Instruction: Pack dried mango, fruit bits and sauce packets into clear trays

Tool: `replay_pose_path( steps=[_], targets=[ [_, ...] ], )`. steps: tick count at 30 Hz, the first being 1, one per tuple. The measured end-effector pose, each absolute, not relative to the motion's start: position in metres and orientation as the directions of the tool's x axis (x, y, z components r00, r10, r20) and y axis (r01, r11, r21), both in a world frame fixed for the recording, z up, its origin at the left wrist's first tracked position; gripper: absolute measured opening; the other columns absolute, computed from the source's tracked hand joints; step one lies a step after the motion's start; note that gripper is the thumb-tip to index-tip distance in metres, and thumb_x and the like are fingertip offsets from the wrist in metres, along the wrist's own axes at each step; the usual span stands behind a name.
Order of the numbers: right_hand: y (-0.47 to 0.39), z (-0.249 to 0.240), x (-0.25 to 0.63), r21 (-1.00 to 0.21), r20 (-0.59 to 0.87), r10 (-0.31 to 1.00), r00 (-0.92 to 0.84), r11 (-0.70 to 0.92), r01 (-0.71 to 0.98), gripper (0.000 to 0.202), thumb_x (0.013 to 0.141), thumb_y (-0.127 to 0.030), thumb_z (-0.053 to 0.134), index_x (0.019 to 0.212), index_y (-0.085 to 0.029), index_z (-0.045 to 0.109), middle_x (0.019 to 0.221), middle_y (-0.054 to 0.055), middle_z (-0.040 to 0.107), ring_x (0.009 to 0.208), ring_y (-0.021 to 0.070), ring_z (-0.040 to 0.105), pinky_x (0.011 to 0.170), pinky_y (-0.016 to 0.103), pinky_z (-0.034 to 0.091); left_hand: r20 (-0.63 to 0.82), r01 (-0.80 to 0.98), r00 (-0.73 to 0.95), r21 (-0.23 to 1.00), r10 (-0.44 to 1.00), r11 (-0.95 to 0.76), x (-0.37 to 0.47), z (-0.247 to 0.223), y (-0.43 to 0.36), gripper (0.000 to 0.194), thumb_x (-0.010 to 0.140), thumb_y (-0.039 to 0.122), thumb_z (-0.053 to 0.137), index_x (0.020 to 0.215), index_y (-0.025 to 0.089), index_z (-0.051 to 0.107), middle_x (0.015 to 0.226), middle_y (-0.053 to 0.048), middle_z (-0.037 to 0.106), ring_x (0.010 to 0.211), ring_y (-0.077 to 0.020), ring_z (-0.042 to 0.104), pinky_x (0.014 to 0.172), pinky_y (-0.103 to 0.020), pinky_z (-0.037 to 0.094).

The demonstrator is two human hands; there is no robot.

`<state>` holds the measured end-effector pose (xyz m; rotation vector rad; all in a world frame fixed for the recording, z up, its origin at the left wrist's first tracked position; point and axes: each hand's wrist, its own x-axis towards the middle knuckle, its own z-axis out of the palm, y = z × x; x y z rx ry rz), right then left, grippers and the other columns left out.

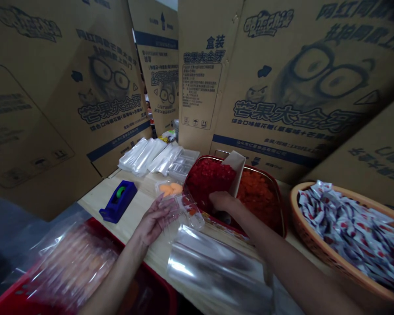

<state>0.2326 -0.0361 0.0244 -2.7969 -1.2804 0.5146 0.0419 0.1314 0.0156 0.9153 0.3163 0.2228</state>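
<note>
My left hand (155,220) grips a clear plastic tray (180,212) by its near left side, fingers closed on the rim. Orange pieces (171,189) lie in the tray's far compartment, and a small orange-red bit shows in another part. My right hand (221,202) is down at the red pieces (206,177) in a large red tub (284,218). Its fingers are curled in; something greyish shows under them, too dim to name. A white card divider (238,168) parts the red pieces from orange-red ones (258,194).
A blue tape dispenser (119,201) stands left. Behind lie clear plastic sleeves (147,155) and stacked trays (184,162); more film (216,267) lies in front. An orange basket (297,221) of small sachets is right, a red crate (166,288) with bagged pieces lower left. Cardboard boxes (197,87) wall the back.
</note>
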Motion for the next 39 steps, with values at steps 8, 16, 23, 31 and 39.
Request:
replay_pose_path(
  steps=[8,16,23,31,39],
  targets=[
    [-0.026,0.017,0.219,-0.189,-0.273,0.819,0.505,-0.56,0.806,0.037,0.081,-0.012,0.04,0.114,-0.017,0.055,0.108,0.016,0.058,0.095,0.0246,0.058,0.071,0.029,0.043,-0.179,-0.059,0.928,0.798,0.328,0.6,0.048,0.018,0.128,0.076,0.068,-0.001,0.06,0.132,0.027,0.03,0.126,-0.011,0.048,0.104,-0.0255,0.056,0.094,-0.047,0.042],
    [-0.037,0.023,0.238,-0.266,-0.205,0.789,0.579,-0.614,0.743,0.024,0.066,-0.001,0.052,0.085,-0.009,0.064,0.092,0.013,0.063,0.087,0.0204,0.058,0.063,0.023,0.036,-0.156,-0.076,0.936,0.785,0.316,0.615,0.053,0.014,0.129,0.076,0.068,-0.002,0.059,0.132,0.028,0.03,0.122,-0.01,0.052,0.103,-0.0228,0.057,0.095,-0.046,0.041],
    [-0.054,0.05,0.229,-0.49,-0.055,0.818,0.573,-0.522,0.698,0.019,0.072,-0.013,0.054,0.09,-0.011,0.06,0.082,0.004,0.062,0.069,0.0099,0.053,0.059,0.019,0.037,-0.144,-0.082,0.937,0.797,0.32,0.599,0.054,0.015,0.128,0.076,0.067,-0.002,0.06,0.131,0.026,0.033,0.113,-0.008,0.057,0.095,-0.0203,0.06,0.091,-0.043,0.045],
    [-0.042,0.055,0.179,-0.836,0.094,0.951,0.294,-0.085,0.543,0.019,0.068,-0.014,0.055,0.084,-0.011,0.065,0.079,0.002,0.063,0.068,0.01,0.053,0.061,0.019,0.039,-0.146,-0.1,0.921,0.809,0.362,0.579,0.057,0.019,0.123,0.077,0.064,-0.003,0.06,0.131,0.025,0.034,0.106,-0.007,0.06,0.088,-0.0179,0.062,0.084,-0.036,0.049],
    [-0.035,0.061,0.174,-0.772,0.023,0.894,0.448,-0.269,0.576,0.015,0.069,-0.013,0.056,0.078,-0.008,0.067,0.076,0.005,0.063,0.066,0.0111,0.054,0.06,0.02,0.039,-0.136,-0.116,0.925,0.789,0.355,0.603,0.057,0.019,0.121,0.071,0.065,-0.002,0.06,0.127,0.024,0.038,0.107,-0.007,0.059,0.085,-0.0167,0.061,0.081,-0.032,0.048]
  ],
)
